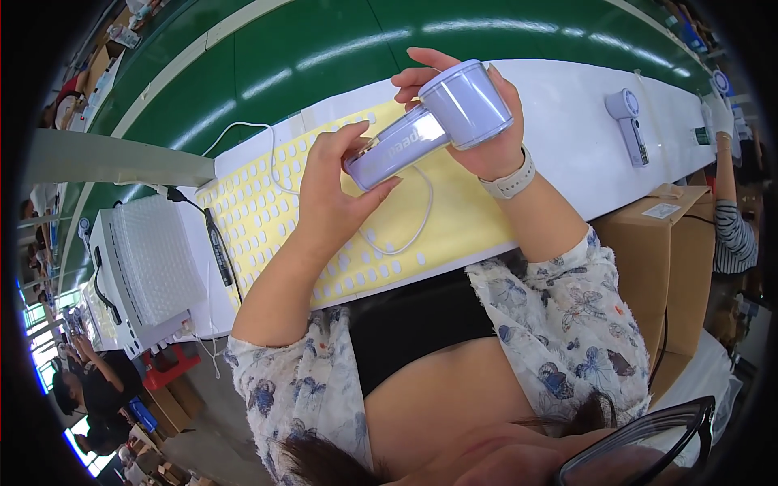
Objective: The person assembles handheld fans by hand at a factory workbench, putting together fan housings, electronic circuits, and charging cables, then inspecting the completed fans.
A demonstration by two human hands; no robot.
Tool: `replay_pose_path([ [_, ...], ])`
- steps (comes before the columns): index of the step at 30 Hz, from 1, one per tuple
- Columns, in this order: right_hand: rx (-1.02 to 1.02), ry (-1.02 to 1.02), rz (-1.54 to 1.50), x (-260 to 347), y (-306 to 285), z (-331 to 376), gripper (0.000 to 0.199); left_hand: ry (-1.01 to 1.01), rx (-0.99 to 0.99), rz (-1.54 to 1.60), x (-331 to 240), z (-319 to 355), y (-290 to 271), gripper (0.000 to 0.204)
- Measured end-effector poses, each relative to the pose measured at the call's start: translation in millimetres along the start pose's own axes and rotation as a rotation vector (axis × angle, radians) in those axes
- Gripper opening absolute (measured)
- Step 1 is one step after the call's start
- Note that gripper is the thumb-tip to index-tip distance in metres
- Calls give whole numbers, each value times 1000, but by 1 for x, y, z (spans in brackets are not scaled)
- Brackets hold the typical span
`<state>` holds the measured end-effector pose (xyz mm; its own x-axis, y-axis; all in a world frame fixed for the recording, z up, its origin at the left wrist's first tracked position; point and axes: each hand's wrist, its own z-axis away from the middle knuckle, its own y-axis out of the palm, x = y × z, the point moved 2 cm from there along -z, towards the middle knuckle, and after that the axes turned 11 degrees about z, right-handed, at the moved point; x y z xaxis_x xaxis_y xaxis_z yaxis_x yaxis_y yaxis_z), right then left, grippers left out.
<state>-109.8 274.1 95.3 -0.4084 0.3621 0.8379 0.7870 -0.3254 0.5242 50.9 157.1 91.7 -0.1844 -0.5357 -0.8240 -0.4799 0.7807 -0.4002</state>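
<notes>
Between my two hands is a lilac handheld fan [466, 105], held up above the bench and tilted. My left hand [344, 174] grips the end of its handle, thumb below and fingers above. Around the round fan head, my right hand [498, 134] cups the back and far side, with fingertips showing past the rim. Below the fan lies a yellow sheet [454, 227] covered with rows of small white oval stickers. A thin white cable [425, 206] loops across that sheet under my hands.
Another lilac fan [624, 105] lies on the white bench to the right. A cardboard box [648, 243] stands at the near right. Bubble wrap [158, 255] covers a pale box-shaped unit at left, near a black power strip [217, 247]. Beyond the bench runs a green conveyor belt [324, 40]. A co-worker's gloved hand [720, 117] is far right.
</notes>
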Motion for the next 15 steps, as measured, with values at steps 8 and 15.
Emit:
replay_pose_path([
  [8,14,19,57,-5,-7,-3,73,345,-124,-15,-6,5,-7,70],
  [15,57,0,-29,-12,-13,-3,73,450,-104,-32,-8,5,-5,70],
])
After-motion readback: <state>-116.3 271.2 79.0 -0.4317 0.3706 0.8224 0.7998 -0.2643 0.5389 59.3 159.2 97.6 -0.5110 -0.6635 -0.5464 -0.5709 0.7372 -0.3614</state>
